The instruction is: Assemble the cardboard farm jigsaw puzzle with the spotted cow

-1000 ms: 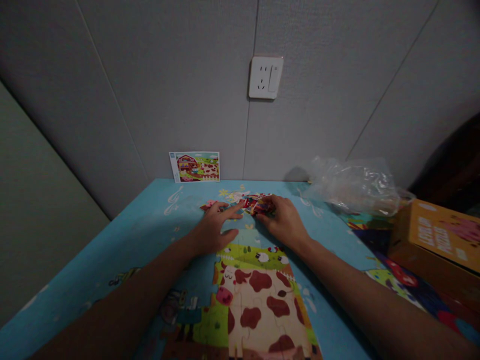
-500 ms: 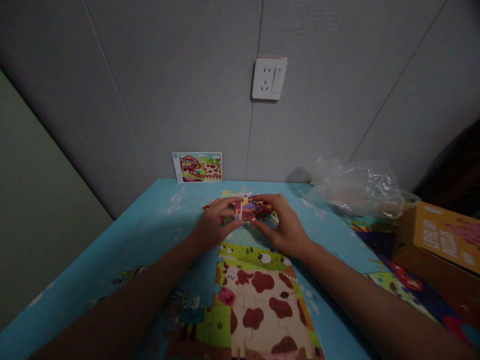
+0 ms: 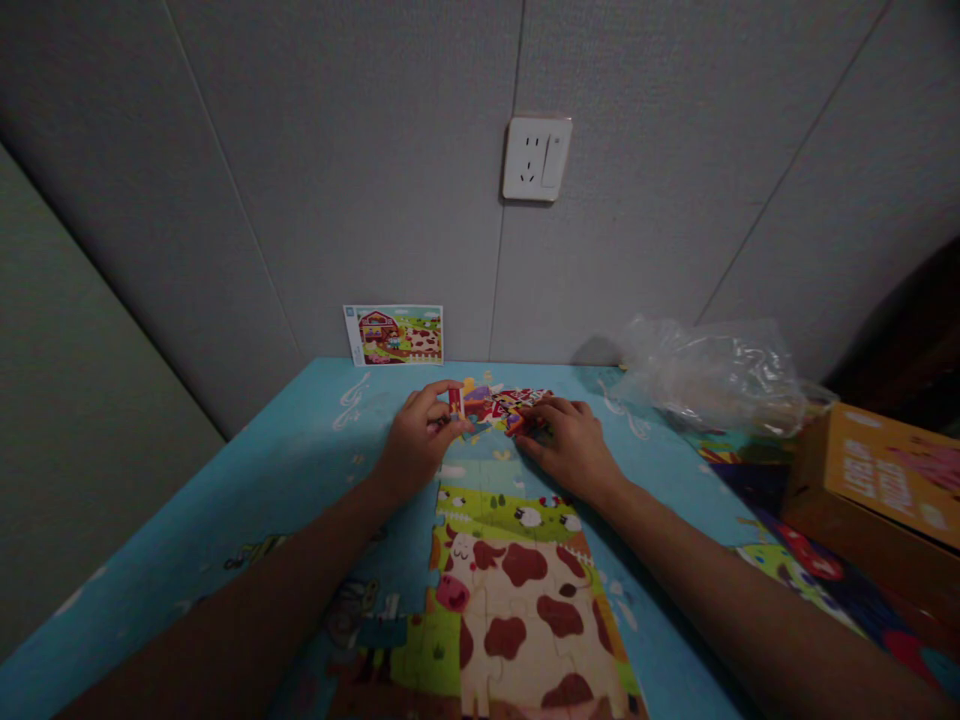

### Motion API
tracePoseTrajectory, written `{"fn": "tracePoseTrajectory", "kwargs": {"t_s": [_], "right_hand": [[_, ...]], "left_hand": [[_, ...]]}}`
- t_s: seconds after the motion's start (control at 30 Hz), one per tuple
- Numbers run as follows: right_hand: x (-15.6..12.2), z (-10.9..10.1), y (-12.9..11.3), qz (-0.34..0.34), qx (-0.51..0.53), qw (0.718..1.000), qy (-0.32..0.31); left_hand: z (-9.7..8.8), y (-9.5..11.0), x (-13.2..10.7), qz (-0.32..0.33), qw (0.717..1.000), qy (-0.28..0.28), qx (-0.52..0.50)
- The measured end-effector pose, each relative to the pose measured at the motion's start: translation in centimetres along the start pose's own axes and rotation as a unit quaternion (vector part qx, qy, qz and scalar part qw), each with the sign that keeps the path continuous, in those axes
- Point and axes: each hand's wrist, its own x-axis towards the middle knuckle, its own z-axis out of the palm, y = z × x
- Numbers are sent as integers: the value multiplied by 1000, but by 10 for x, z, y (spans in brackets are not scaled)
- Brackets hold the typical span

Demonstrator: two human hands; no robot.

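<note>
My left hand [image 3: 414,444] pinches a small red puzzle piece [image 3: 454,401] between thumb and fingers, just above the blue table cover [image 3: 285,470]. My right hand [image 3: 568,446] lies palm down with its fingertips on loose red puzzle pieces [image 3: 504,406] at the far middle of the table. Just behind both hands, towards me, lies the partly built cow puzzle [image 3: 510,600], with sheep and green grass along its top edge.
A small reference picture [image 3: 394,334] of the farm scene leans against the grey wall. A crumpled clear plastic bag [image 3: 712,375] lies at the right rear. An orange puzzle box [image 3: 877,480] stands at the right edge. A wall socket [image 3: 536,158] is above.
Both hands lifted a cluster of pieces together, then parted. The left hand now holds one red piece to the left; the right hand has lowered back onto the loose pieces.
</note>
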Motion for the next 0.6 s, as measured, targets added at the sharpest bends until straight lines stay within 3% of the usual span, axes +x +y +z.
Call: {"fn": "tracePoseTrajectory", "kwargs": {"t_s": [0.37, 0.6], "right_hand": [[4, -5, -4, 18, 20, 1000, -11], [6, -16, -13, 30, 105, 994, 21]], "left_hand": [[-1, 0, 1, 5, 1000, -1, 18], [-1, -10, 3, -21, 998, 16, 58]]}}
